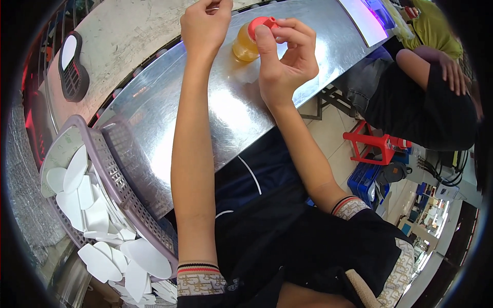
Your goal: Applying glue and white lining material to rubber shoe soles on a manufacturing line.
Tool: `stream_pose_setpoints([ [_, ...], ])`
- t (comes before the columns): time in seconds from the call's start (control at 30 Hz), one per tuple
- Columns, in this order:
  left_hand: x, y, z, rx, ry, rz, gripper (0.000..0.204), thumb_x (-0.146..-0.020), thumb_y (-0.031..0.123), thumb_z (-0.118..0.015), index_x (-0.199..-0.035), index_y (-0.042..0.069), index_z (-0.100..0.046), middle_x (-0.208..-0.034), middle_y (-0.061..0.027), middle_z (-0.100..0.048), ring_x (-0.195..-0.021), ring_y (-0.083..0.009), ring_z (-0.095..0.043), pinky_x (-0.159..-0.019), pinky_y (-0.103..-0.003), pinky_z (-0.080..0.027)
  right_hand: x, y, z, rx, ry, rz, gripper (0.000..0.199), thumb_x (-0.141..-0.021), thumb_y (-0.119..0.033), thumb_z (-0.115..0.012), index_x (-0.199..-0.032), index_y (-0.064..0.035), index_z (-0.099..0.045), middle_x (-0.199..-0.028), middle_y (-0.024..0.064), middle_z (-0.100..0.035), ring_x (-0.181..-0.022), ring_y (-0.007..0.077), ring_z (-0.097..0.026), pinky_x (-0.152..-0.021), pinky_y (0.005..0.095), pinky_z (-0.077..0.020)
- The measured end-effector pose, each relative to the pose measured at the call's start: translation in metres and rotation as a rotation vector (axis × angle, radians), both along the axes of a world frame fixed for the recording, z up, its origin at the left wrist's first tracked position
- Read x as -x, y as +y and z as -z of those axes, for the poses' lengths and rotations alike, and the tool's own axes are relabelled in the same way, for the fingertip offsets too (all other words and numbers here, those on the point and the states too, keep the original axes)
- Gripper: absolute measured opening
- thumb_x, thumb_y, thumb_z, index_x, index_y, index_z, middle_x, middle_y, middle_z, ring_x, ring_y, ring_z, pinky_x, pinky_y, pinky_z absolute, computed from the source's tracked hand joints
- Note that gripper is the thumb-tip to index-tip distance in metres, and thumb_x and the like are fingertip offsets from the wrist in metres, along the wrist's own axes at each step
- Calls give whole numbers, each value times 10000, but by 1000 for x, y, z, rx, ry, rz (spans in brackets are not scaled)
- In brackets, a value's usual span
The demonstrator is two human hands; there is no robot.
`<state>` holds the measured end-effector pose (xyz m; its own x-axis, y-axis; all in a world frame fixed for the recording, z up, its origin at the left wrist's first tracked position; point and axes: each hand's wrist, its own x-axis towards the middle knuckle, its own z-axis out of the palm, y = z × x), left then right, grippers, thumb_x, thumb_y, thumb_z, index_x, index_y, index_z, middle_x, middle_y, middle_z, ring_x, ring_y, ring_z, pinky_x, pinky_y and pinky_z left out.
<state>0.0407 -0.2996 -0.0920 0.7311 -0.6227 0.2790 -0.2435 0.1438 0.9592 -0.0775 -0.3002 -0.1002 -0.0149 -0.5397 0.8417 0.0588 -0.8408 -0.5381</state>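
Observation:
My right hand (287, 57) has its thumb and fingers closed on the red cap (261, 25) of a small clear bottle (243, 47) of yellow liquid. The bottle is on the shiny metal table (231, 110). Left of it, near the top edge of the picture, is my left hand (206, 26), raised above the table's far edge. Its fingers are curled together, and whatever they may hold is hidden.
A purple basket (110, 169) heaped with white insole-shaped pieces (97, 215) stands at left. Beyond the table, a dark shoe sole (73, 72) lies on a pale belt (123, 38). At right are a white sheet (363, 20), a seated person (416, 102) and a red stool (370, 143).

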Motion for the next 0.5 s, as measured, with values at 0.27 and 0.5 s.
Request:
stream_pose_setpoints([
  [0.27, 2, 0, -1, -15, 28, 28, 224, -803, 178, -603, -878, -25, -661, -764, -122, -667, -696, -168, -623, -660, -274, -478, -6, 3, -10, -191, -7, -12, 335, -665, -169, -795, -873, -47, -563, -867, 26, -553, -729, 109, -484, -593, 247, -370],
  [0.5, -12, 4, 4, 88, 196, 386, 411, -858, 357, -549, -967, -27, -645, -956, -110, -656, -886, -171, -587, -801, -281, -426, -7, 1, -5, -118, 228, 155, 513, -592, -285, -850, -902, -39, -524, -799, 11, -513, -702, 105, -466, -582, 240, -369],
])
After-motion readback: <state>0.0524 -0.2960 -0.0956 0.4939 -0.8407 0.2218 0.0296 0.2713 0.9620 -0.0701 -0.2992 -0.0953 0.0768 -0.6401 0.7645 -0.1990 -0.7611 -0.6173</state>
